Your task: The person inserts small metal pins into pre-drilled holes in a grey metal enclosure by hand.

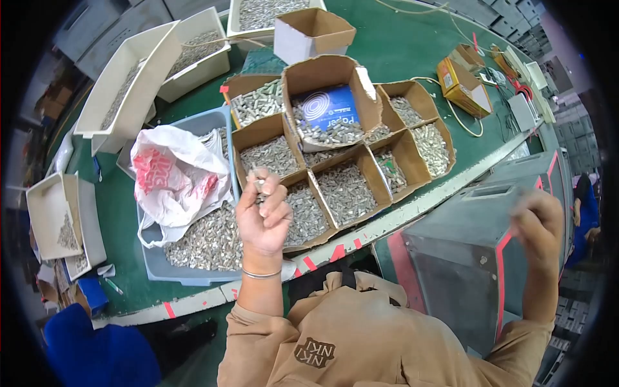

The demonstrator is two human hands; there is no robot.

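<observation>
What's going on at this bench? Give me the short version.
A person in a tan jacket stands at a green table covered with cardboard boxes and a grey tray, all full of small metal parts. The left hand is raised over the boxes, pinching a few metal parts at its fingertips. The right hand is lifted off to the side above a grey machine, blurred; what it holds cannot be told.

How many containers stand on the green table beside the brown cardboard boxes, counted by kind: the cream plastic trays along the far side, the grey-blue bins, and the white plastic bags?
Cream plastic trays: 3
Grey-blue bin: 1
White plastic bag: 1
Total: 5
</observation>
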